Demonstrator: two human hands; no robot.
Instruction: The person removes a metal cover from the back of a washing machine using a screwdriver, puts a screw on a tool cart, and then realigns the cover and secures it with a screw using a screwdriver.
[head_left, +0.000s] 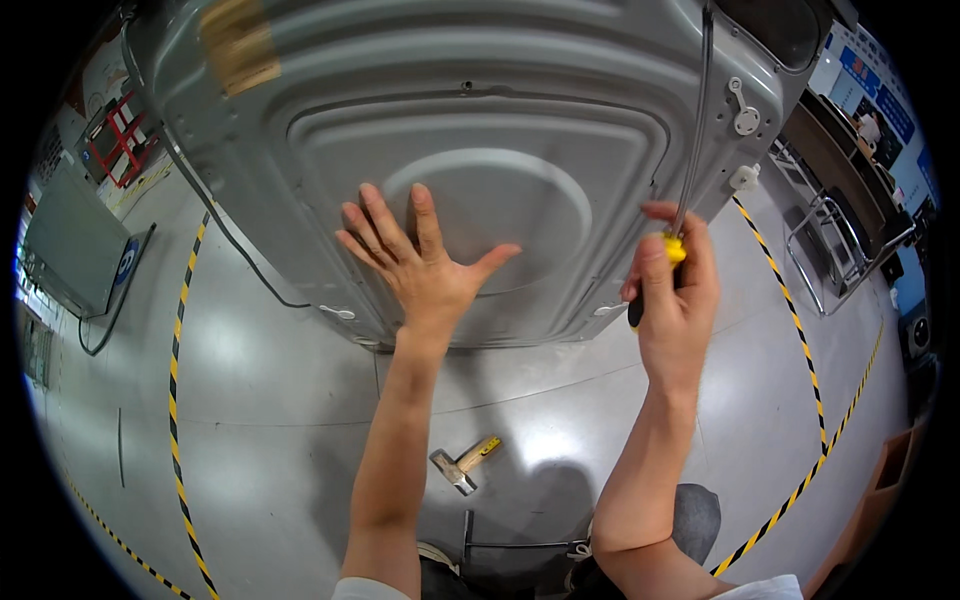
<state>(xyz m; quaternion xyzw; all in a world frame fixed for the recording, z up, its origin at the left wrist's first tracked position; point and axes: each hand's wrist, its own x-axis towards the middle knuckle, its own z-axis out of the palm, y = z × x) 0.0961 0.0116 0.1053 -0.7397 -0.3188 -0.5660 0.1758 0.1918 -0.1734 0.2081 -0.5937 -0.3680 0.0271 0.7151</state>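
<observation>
A grey ribbed metal panel (490, 200) of a large appliance stands upright before me. My left hand (425, 270) lies against it, fingers spread and palm toward the metal, holding nothing. At the panel's right side my right hand (680, 290) is closed around a screwdriver (674, 248) with a yellow and black handle. Its shaft points upward along the panel; I cannot tell where the tip ends. A hammer (465, 466) with a steel head and wooden handle lies on the floor below my hands. Nearer to me is a dark T-shaped bar tool (515, 545).
Yellow-black tape lines (178, 400) mark the grey floor on both sides. A dark cable (235, 242) hangs at the panel's left edge. Another grey appliance (75, 240) stands at left, with a red frame (122, 140) behind. At right are a chair (835, 250) and a desk (835, 150).
</observation>
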